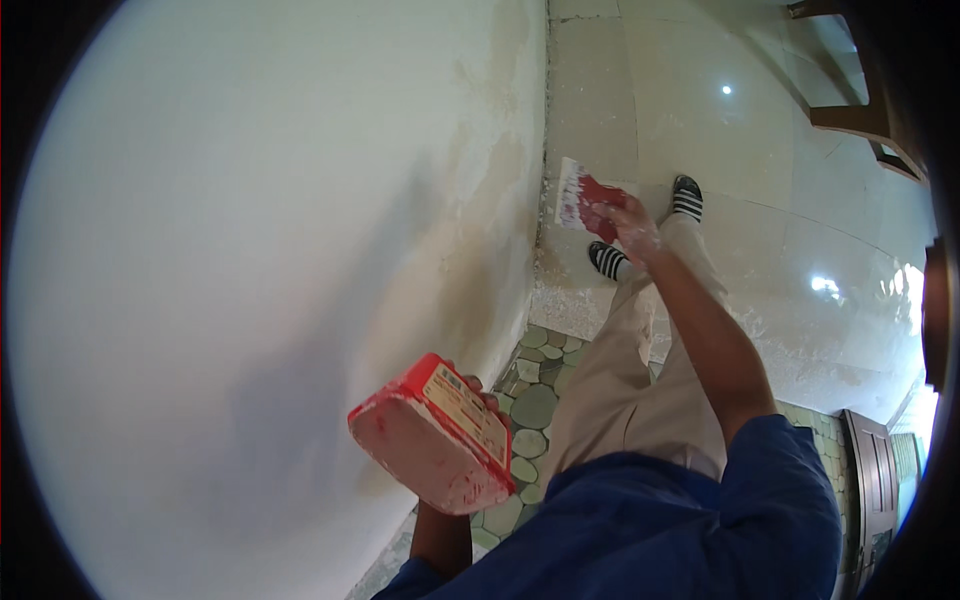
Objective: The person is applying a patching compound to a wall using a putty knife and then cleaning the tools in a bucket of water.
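My left hand (pixel 482 395) grips a red plastic tub (pixel 425 450) with a pale label, held tilted in front of the white wall. Its top or bottom face shows whitish with red smears. My right hand (pixel 630 225) is closed on a flat, red-handled tool (pixel 585 200) with a wide, pale, smeared end, held out over the floor near the wall's base. The wall (pixel 240 230) has brownish damp-looking patches and a shadow on it.
Glossy tiles (pixel 720 140) meet a pebble-patterned strip (pixel 535 405) below me. My feet in striped slides (pixel 687 200) stand near the wall. Dark wooden furniture (pixel 850 120) is at upper right, a wooden door (pixel 868 470) at lower right.
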Demonstrator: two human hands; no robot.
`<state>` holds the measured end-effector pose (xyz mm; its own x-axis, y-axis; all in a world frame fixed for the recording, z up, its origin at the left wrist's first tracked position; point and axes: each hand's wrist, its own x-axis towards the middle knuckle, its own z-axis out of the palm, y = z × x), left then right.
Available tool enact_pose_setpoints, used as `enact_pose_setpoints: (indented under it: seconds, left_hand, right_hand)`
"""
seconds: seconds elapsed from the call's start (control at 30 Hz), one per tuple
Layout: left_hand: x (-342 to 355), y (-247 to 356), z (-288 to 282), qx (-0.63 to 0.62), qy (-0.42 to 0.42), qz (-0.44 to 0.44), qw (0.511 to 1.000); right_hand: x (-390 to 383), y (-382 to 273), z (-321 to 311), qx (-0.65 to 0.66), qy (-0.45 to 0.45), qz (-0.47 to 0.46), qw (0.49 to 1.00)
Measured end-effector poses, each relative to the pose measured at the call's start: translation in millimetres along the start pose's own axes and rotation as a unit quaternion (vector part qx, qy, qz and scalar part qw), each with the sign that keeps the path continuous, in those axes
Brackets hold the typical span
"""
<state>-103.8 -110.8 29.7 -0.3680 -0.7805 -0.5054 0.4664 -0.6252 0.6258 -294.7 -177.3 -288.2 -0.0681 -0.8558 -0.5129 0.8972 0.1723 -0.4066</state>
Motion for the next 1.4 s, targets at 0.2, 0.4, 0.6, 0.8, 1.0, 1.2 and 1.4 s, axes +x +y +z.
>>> enact_pose_setpoints:
  seconds: [0.2, 0.4, 0.6, 0.8, 1.0, 1.2, 1.4]
  left_hand:
    - [-23.4, -39.2, -64.2, 0.039, 0.016, -0.029, 0.999]
    - [16.7, 17.6, -99.2, 0.034, 0.032, -0.070, 0.996]
    - [13.3, 62.3, -111.5, -0.001, 0.065, -0.073, 0.995]
    - [16.2, 75.0, -123.2, -0.026, 0.000, -0.099, 0.995]
    - [7.8, 75.5, -123.6, -0.045, 0.016, -0.113, 0.992]
    - [1.8, 80.4, -134.3, -0.089, -0.011, -0.126, 0.988]
    - [2.1, 76.8, -124.2, -0.056, 0.019, -0.119, 0.991]
  right_hand:
    - [71.4, 67.8, 14.2, -0.109, -0.047, -0.126, 0.985]
    - [160.7, 121.0, 135.0, -0.325, 0.146, -0.286, 0.890]
    - [68.5, 131.8, 214.6, -0.293, 0.076, -0.322, 0.897]
    - [106.1, 111.2, 181.8, -0.194, 0.126, -0.189, 0.954]
    - [139.7, 118.8, 197.7, -0.152, 0.133, -0.246, 0.948]
    - [52.7, 126.4, 239.0, -0.144, -0.025, -0.085, 0.986]
    - [95.1, 110.7, 206.3, -0.013, 0.047, -0.116, 0.992]
